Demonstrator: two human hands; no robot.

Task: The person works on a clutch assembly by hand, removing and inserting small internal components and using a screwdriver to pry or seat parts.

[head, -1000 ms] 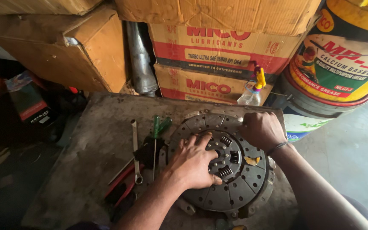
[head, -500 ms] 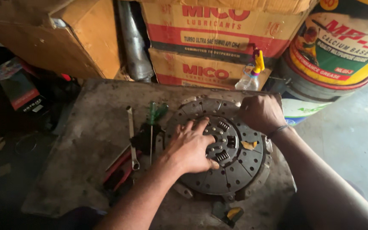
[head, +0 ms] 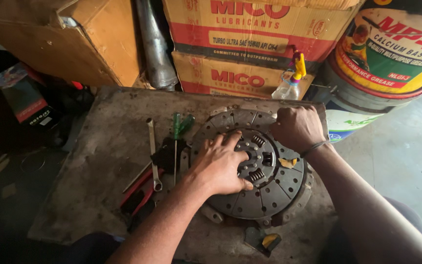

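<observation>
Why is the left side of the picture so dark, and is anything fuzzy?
In the head view, light comes from the right, so the floor there looks pale while the left corner sinks into shadow; the left hand and right hand on the round metal disc look sharp, not fuzzy; the cardboard boxes at the edges bend slightly from the wide lens.

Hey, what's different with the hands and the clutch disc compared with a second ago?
Little changed: the left hand shifted slightly over the clutch disc hub, fingers spread. The right hand stays gripping the disc's far rim. Wrench and screwdriver lie unmoved.
</observation>
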